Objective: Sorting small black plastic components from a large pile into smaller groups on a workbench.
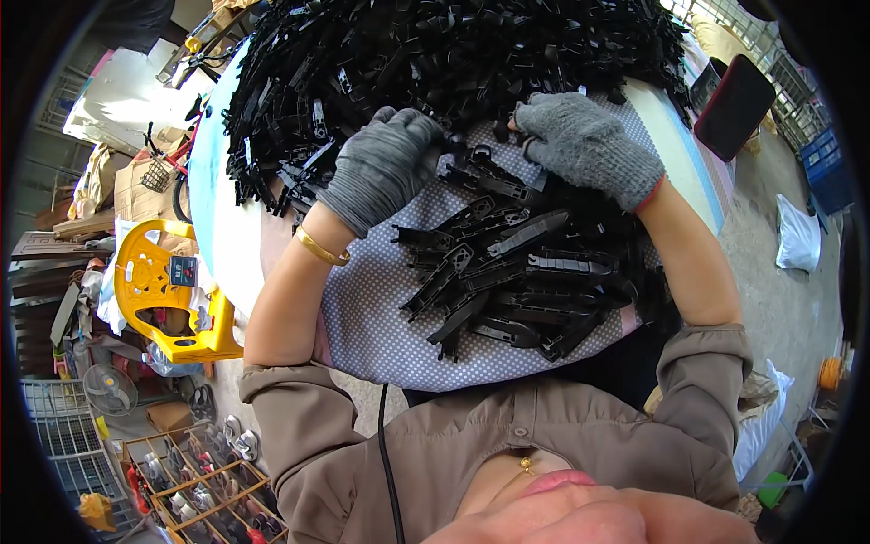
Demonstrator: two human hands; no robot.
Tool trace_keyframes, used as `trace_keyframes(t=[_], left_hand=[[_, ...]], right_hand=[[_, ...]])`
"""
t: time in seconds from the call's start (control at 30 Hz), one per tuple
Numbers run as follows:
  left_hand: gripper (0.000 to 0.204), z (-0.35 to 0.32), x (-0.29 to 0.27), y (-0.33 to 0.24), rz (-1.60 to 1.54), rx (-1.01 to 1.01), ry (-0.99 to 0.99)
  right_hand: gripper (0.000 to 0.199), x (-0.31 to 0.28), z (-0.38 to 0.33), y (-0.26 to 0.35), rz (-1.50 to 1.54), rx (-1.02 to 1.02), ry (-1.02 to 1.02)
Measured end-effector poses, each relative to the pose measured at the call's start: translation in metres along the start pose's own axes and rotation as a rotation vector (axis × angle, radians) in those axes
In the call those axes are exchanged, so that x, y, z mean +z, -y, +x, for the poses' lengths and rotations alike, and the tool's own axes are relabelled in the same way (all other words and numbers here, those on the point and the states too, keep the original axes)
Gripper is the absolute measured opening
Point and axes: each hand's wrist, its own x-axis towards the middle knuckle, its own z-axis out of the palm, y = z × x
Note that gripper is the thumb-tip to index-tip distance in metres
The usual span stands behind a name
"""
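The left hand [385,163], in a grey knitted glove, is reaching toward 12 o'clock on the table; its fingers are curled together at the edge of the big heap of black plastic parts [435,54], and they are closing on a small black piece [450,143] just at the fingertips, though the glove is hiding how firmly. A gold bangle [319,247] is sitting on this wrist. The right hand [584,145], also in a grey glove, is lying at about 1 o'clock; its fingers are bent down over the same small black piece from the other side, so both hands are meeting there; I cannot tell whether this hand is really clamping it or only touching it.

Below the hands, toward 5 o'clock, a smaller pile of long black clips [517,272] is lying on a dotted grey cloth [362,317]; the cloth is covering the near part of the round table [213,172]. A yellow plastic chair [159,281] is standing at 9 o'clock, well apart from the table; a red-edged dark phone [736,104] is resting near the rim at 2 o'clock.
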Motion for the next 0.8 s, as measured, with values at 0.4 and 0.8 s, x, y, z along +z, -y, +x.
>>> trace_keyframes(t=[0.4, 0.8], left_hand=[[0.042, 0.004, -0.008, -0.014, -1.649, -0.374, -0.155], [0.027, 0.002, -0.027, -0.045, -1.457, -0.399, -0.121]], right_hand=[[0.028, -0.02, -0.003, 0.012, 0.687, 0.187, -0.162], [0.03, -0.032, -0.014, 0.032, 1.239, 0.419, -0.145]])
